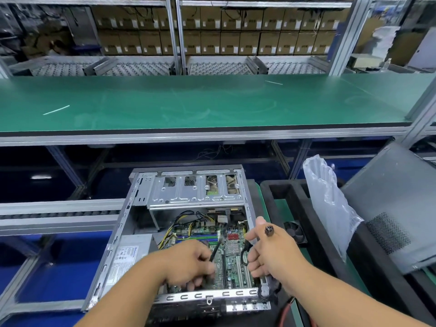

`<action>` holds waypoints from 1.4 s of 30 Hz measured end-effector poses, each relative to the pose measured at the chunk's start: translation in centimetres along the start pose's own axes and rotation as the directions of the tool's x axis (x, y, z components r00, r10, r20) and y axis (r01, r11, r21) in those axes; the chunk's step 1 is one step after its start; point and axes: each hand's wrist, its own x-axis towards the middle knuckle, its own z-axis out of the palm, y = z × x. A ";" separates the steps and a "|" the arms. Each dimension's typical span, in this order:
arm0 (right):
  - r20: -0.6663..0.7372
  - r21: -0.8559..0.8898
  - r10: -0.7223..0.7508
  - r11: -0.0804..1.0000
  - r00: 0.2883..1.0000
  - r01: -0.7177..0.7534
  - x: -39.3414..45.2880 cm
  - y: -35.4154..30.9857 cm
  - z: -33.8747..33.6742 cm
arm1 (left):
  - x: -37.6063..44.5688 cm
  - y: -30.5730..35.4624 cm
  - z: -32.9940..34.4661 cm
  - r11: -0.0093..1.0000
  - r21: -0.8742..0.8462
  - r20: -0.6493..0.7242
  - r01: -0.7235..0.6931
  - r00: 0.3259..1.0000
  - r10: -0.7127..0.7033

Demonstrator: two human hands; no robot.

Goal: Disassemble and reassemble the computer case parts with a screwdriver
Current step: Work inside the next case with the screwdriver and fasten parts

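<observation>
Left hand point(191, 265): over the open case, fingers curled around a dark thin tool point(215, 250), probably the screwdriver; its tip points at the motherboard point(232, 260).
Right hand point(269, 251): at the right side of the board, fingers bent around a black cable point(245, 252); a small dark part point(269, 230) sits by the thumb.
Computer case point(122, 232): lies open in front of the person, the power supply point(129, 253) at left, the metal drive cage point(195, 192) at the far end.
Right of the case: a black fan point(296, 231), a plastic bag point(330, 204), a grey side panel point(396, 208).
Farther: the green bench top point(188, 102), then the shelf with cardboard boxes point(212, 31).
</observation>
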 end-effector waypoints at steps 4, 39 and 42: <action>0.162 -0.139 0.026 0.990 0.986 -0.003 -0.2 -0.6 0.2 | -2.1 0.2 -1.6 0.892 -0.428 -0.077 -0.145 0.989 0.125; 0.109 -0.388 0.039 0.922 0.993 0.007 3.3 0.1 2.6 | 0.7 1.1 1.2 0.941 0.204 -0.066 -0.270 0.955 0.288; 0.119 -0.215 0.055 0.976 0.991 -0.028 3.0 0.0 2.3 | 1.5 0.5 1.0 0.869 0.441 -0.134 -0.224 0.941 0.310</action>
